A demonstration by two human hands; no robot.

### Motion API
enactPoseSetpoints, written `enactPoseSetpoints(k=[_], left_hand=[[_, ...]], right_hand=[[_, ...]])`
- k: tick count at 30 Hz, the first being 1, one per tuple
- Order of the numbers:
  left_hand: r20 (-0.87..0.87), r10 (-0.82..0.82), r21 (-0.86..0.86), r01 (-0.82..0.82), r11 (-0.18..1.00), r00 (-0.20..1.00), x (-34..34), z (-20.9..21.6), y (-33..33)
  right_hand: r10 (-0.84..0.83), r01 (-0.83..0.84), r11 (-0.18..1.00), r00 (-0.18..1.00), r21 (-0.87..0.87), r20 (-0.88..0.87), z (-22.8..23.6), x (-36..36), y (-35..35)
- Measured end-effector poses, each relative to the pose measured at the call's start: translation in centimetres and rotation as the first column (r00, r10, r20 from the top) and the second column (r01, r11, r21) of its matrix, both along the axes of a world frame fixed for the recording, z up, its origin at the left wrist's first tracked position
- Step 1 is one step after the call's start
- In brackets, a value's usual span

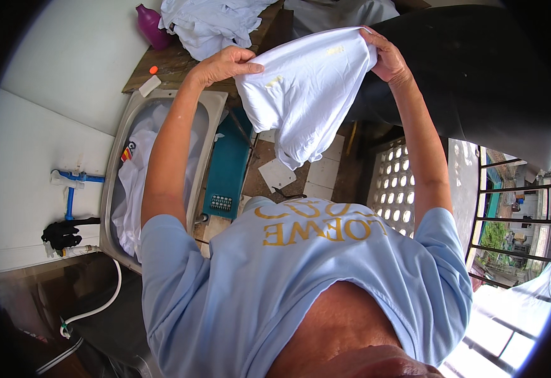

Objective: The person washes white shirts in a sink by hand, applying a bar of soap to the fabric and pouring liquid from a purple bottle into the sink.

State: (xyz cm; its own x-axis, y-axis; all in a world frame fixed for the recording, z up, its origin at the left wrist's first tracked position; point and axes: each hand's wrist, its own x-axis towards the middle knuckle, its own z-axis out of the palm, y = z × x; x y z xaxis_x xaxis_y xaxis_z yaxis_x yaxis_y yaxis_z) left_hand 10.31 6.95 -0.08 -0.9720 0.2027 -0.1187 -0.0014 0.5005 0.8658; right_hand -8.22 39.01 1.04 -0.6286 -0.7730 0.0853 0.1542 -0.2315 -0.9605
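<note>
A white cloth garment (307, 82) with small yellow marks hangs stretched between my two hands, its lower part drooping in folds. My left hand (226, 65) pinches its left upper corner between thumb and fingers. At the right upper corner, my right hand (386, 55) grips the edge, with some fingers hidden behind the fabric. Whether it is a shirt or another garment I cannot tell. Below my left forearm, more white laundry (138, 179) lies in a metal sink (220, 101), one piece bearing a red and yellow patch.
A heap of white clothes (215, 25) and a purple bottle (152, 26) sit on the wooden counter (162, 66) at the far left. A large dark covered object (471, 69) stands at the right. Blue pipes (70, 189) run along the left wall, and a barred window (515, 220) is far right.
</note>
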Motion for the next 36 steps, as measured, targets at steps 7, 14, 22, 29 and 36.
enactPoseSetpoints(k=[7,14,22,29,36], left_hand=[[-0.238,0.083,0.187,-0.038,0.982,0.968,-0.7,1.4,3.1],[-0.325,-0.023,-0.045,0.008,0.999,0.945,-2.8,3.1,2.9],[-0.304,-0.062,-0.215,-0.005,0.977,0.951,-3.6,5.7,1.4],[-0.128,-0.131,-0.297,0.088,0.951,0.983,-2.3,7.0,-1.5],[-0.254,-0.035,0.08,0.057,0.995,0.967,-2.9,5.4,-1.2]], right_hand=[[-0.017,0.045,0.993,0.968,-0.106,0.25,-0.3,-0.4,-1.0],[0.076,0.09,0.941,0.883,0.326,-0.463,1.0,2.1,-2.6],[0.258,0.082,0.861,0.781,0.503,-0.569,4.7,1.6,-2.6],[0.251,-0.093,0.932,0.863,0.351,-0.439,6.1,0.8,-3.5],[0.176,-0.109,0.968,0.936,0.226,-0.303,7.0,-0.1,-3.5]])
